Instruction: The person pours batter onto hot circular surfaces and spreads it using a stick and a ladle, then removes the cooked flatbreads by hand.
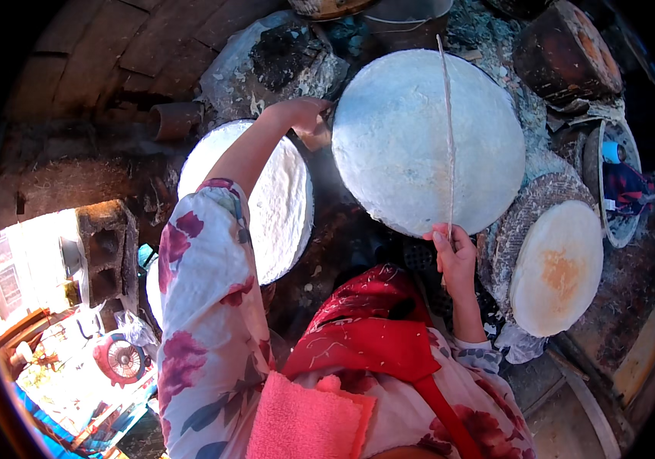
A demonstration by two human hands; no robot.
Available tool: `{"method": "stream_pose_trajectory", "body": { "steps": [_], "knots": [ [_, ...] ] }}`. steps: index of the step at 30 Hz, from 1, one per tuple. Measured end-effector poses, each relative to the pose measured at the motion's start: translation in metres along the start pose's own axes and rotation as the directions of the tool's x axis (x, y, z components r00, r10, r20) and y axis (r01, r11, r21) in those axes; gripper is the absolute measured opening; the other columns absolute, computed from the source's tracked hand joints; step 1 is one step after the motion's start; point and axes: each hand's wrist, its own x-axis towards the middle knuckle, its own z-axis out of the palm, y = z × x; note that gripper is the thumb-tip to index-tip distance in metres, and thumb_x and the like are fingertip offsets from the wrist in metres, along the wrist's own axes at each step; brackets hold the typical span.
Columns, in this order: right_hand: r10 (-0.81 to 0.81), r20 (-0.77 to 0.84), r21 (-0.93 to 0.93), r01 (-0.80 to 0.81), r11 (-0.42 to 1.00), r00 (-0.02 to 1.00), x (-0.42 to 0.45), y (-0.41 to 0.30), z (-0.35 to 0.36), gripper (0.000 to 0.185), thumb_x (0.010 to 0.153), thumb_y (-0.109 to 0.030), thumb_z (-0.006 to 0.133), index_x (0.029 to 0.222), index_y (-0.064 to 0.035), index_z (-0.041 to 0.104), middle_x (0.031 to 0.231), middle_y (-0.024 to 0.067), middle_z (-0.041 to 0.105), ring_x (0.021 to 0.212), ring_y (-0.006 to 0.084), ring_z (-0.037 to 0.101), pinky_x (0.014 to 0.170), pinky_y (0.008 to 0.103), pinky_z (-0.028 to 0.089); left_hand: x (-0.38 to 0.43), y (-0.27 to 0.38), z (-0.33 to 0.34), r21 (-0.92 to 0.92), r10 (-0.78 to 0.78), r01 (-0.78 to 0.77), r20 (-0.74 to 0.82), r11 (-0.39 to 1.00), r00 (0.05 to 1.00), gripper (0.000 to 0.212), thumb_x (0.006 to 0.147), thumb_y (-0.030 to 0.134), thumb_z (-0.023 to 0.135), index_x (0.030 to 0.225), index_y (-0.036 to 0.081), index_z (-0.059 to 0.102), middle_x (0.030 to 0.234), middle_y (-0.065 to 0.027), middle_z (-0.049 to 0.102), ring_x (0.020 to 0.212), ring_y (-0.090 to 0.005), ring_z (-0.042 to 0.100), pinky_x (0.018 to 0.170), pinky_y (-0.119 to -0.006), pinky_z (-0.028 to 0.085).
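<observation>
A thin whitish stick (450, 137) lies across a large round pan surface coated in pale batter or dough (396, 132). My right hand (455, 252) pinches the stick's near end at the pan's near edge. My left hand (307, 115) reaches to the pan's left edge, by a small light-brown block or scraper (317, 136); whether the fingers grip it is hard to see. Under my left forearm stands a round vessel of white, wrinkled contents (281, 212). To the right, a round flatbread with a browned middle (557, 275) rests on a round woven-looking stand (534, 198).
A dark round pot (568, 54) stands at the upper right, above a basin (620, 229) holding cloth and a blue item. A crusted stove-like mound (281, 57) is beyond my left hand. Concrete blocks (106, 252) and a fan (124, 357) are at the left.
</observation>
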Motion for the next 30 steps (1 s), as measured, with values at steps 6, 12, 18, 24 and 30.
{"method": "stream_pose_trajectory", "body": {
  "steps": [6, 12, 18, 24, 30],
  "knots": [
    [0.022, -0.014, 0.040, -0.021, 0.999, 1.000, 0.002, 0.004, -0.002, 0.020, 0.086, -0.015, 0.059, 0.099, 0.0002, 0.055, 0.083, 0.0073, 0.066, 0.044, -0.0011, 0.036, 0.041, 0.0152, 0.028, -0.013, -0.003, -0.019, -0.021, 0.041, -0.038, 0.172, 0.999, 0.984, 0.050, 0.061, 0.008, 0.065, 0.111, 0.009, 0.059, 0.110, -0.0145, 0.058, 0.104, -0.0299, 0.054, 0.084, -0.036, 0.045],
    [0.022, -0.007, 0.020, -0.022, 1.000, 1.000, 0.003, 0.006, 0.000, 0.019, 0.086, -0.014, 0.059, 0.098, 0.0001, 0.056, 0.081, 0.0064, 0.066, 0.045, -0.0011, 0.037, 0.041, 0.0154, 0.028, -0.025, -0.011, -0.014, -0.061, -0.017, 0.025, 0.126, 0.998, 0.992, 0.046, 0.063, 0.016, 0.069, 0.107, 0.009, 0.059, 0.106, -0.0125, 0.060, 0.102, -0.0290, 0.055, 0.083, -0.037, 0.045],
    [0.019, 0.001, 0.016, -0.019, 1.000, 1.000, 0.004, 0.002, 0.002, 0.018, 0.086, -0.014, 0.059, 0.097, -0.0002, 0.056, 0.080, 0.0052, 0.065, 0.045, -0.0011, 0.036, 0.042, 0.0155, 0.028, -0.022, -0.010, -0.009, -0.140, -0.071, 0.101, 0.206, 0.985, 0.976, 0.055, 0.063, 0.042, 0.072, 0.106, 0.010, 0.060, 0.101, -0.0095, 0.061, 0.095, -0.0249, 0.057, 0.078, -0.034, 0.045],
    [0.021, 0.008, 0.031, -0.021, 0.999, 1.000, 0.007, 0.005, 0.003, 0.019, 0.086, -0.014, 0.060, 0.099, 0.0002, 0.057, 0.081, 0.0051, 0.065, 0.052, -0.0002, 0.043, 0.046, 0.0151, 0.031, -0.018, 0.004, -0.026, -0.166, -0.117, 0.190, 0.373, 0.968, 0.920, 0.047, 0.068, 0.036, 0.065, 0.106, 0.010, 0.062, 0.100, -0.0077, 0.062, 0.094, -0.0215, 0.056, 0.080, -0.033, 0.044],
    [0.025, 0.022, 0.042, -0.026, 0.999, 0.999, 0.008, 0.005, 0.003, 0.019, 0.086, -0.013, 0.060, 0.100, 0.0007, 0.057, 0.082, 0.0050, 0.064, 0.063, 0.0019, 0.050, 0.052, 0.0153, 0.036, -0.010, 0.000, -0.017, -0.236, -0.069, 0.149, 0.313, 0.960, 0.947, 0.045, 0.069, 0.033, 0.061, 0.108, 0.011, 0.061, 0.106, -0.0100, 0.061, 0.099, -0.0235, 0.056, 0.083, -0.035, 0.043]
  ]
}}
